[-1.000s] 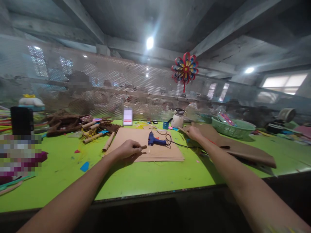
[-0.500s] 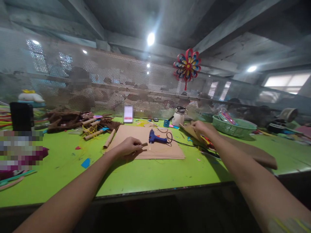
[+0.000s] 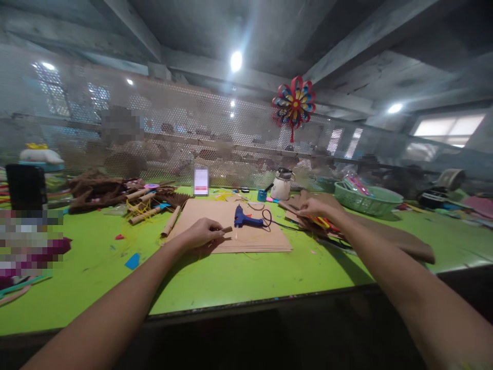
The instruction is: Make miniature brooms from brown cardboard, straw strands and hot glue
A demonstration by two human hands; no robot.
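Note:
My left hand (image 3: 200, 234) rests on a stack of brown cardboard sheets (image 3: 265, 240) and pinches a small brown stick (image 3: 227, 229) between thumb and fingers. A blue glue gun (image 3: 246, 220) with a black cord lies on the cardboard just right of that hand. My right hand (image 3: 314, 207) reaches out to the right of the cardboard. It lies over a pile of brown paper pieces (image 3: 304, 218) with coloured strips, fingers curled on the top piece.
The green table (image 3: 231, 277) holds brown paper rolls (image 3: 148, 213) and scraps at the back left, a white pot (image 3: 281, 187), a green basket (image 3: 365, 200) and a long brown sheet (image 3: 400, 239) at the right. A perforated screen (image 3: 173, 133) closes the back; a paper pinwheel (image 3: 293, 103) hangs there.
My right hand has drawn back toward me and lower over the brown paper pile. My left hand has stayed on the cardboard with the stick.

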